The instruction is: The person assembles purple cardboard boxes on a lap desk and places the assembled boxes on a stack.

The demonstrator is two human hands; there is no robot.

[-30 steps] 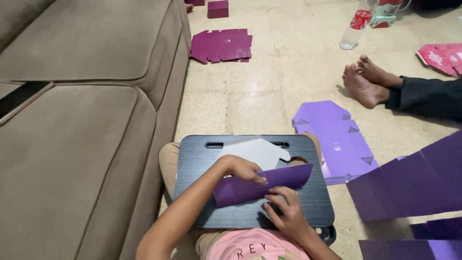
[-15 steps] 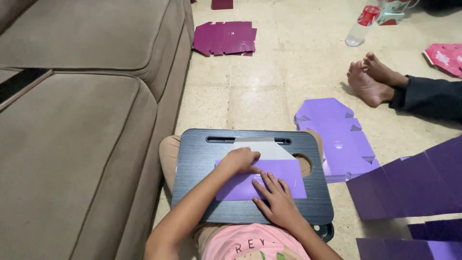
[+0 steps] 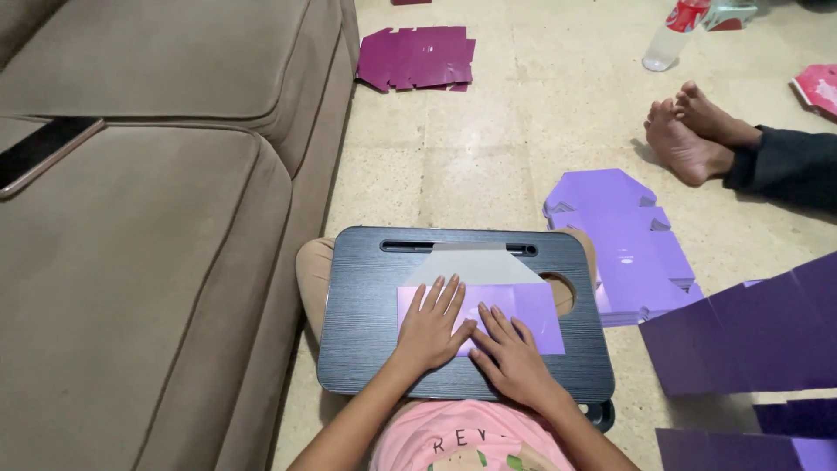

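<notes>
A black lap tray (image 3: 366, 340) rests across my knees. On it lies a flat purple cardboard box blank (image 3: 536, 310), folded over so that its grey underside (image 3: 475, 266) shows toward the far edge. My left hand (image 3: 432, 327) lies flat on the purple panel with fingers spread. Beside it, my right hand (image 3: 510, 353) presses flat on the same panel, the two hands touching near the thumbs. Neither hand grips anything.
A brown sofa (image 3: 139, 227) runs along my left, with a dark phone (image 3: 39, 153) on its cushion. Purple blanks (image 3: 619, 235) are stacked on the tiled floor to the right, larger ones (image 3: 750, 331) nearer. Magenta blanks (image 3: 418, 57) lie far ahead. Another person's bare feet (image 3: 689, 131) and a bottle (image 3: 667, 39) are at upper right.
The purple flap, held raised a second ago, has been folded down flat onto the tray. Both hands have opened out and now press on it.
</notes>
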